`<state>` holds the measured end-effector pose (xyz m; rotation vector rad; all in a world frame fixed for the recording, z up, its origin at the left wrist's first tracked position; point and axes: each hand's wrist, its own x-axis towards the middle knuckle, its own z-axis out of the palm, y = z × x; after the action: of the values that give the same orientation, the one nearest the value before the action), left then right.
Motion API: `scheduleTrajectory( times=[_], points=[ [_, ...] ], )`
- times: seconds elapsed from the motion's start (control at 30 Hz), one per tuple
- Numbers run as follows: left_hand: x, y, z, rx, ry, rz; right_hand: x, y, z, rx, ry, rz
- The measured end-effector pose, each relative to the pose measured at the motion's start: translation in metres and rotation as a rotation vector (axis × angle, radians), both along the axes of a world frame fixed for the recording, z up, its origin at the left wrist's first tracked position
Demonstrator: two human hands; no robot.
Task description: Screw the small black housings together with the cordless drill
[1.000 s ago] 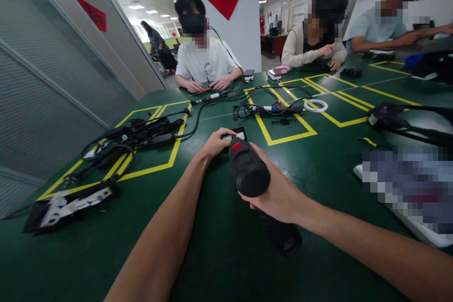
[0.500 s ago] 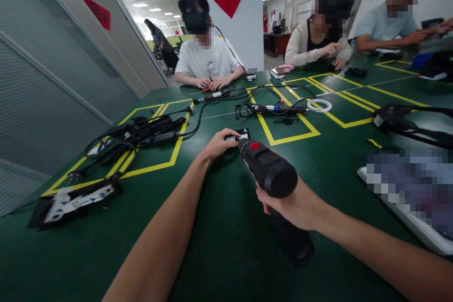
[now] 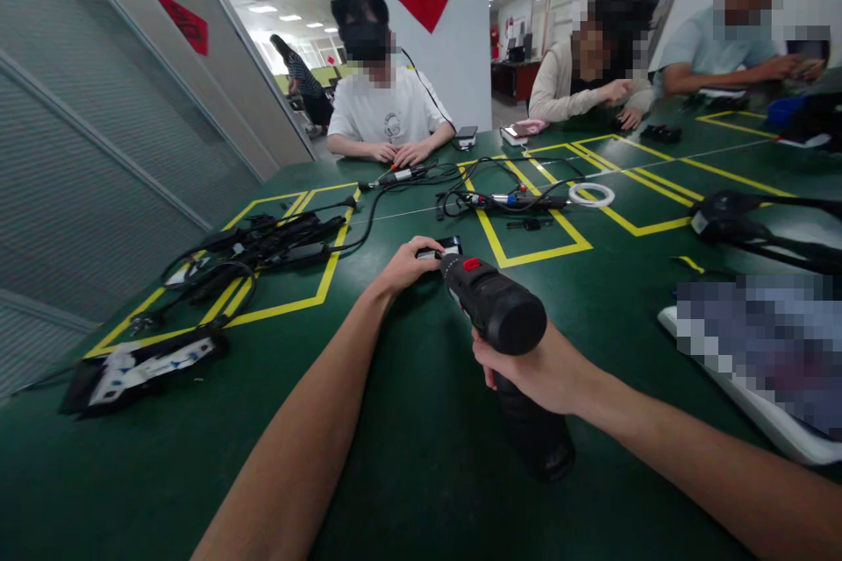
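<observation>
My right hand (image 3: 519, 366) is wrapped around the grip of a black cordless drill (image 3: 490, 302) with a red switch on top. The drill points away from me, its chuck at a small black and silver piece (image 3: 451, 246) on the green table. My left hand (image 3: 413, 263) grips that piece from the left, fingers over its near side and thumb close to the chuck. The drill's tip and much of the piece are hidden behind the chuck and my fingers, so I cannot tell whether the tip touches it.
Black cables (image 3: 276, 241) lie tangled at the left, behind a black and white part (image 3: 154, 364). Beyond my hands are a screwdriver-like tool (image 3: 513, 200) and a white ring (image 3: 592, 195). A white-edged device (image 3: 730, 386) lies at right. Co-workers sit across the table (image 3: 408, 473).
The drill and my right hand have shifted slightly up and left in view. My left hand keeps its hold on the small piece. The co-worker opposite has moved their hands a little.
</observation>
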<state>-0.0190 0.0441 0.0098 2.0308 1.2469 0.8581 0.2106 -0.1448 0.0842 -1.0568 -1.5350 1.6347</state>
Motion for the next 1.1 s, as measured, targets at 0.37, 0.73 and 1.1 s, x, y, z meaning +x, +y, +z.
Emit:
scheduleTrajectory(
  times=[0.37, 0.73, 1.1],
  points=[
    [0.0022, 0.0025, 0.0016, -0.011, 0.007, 0.02, -0.0013, 0.0045, 0.003, -0.005, 0.033, -0.027],
    [0.0005, 0.0031, 0.0, -0.005, -0.011, 0.012, 0.0006, 0.0034, 0.0031, -0.019, 0.037, -0.016],
    [0.0008, 0.002, -0.0016, -0.016, -0.048, 0.014, -0.0002, 0.0036, 0.0047, -0.049, 0.029, -0.033]
  ],
)
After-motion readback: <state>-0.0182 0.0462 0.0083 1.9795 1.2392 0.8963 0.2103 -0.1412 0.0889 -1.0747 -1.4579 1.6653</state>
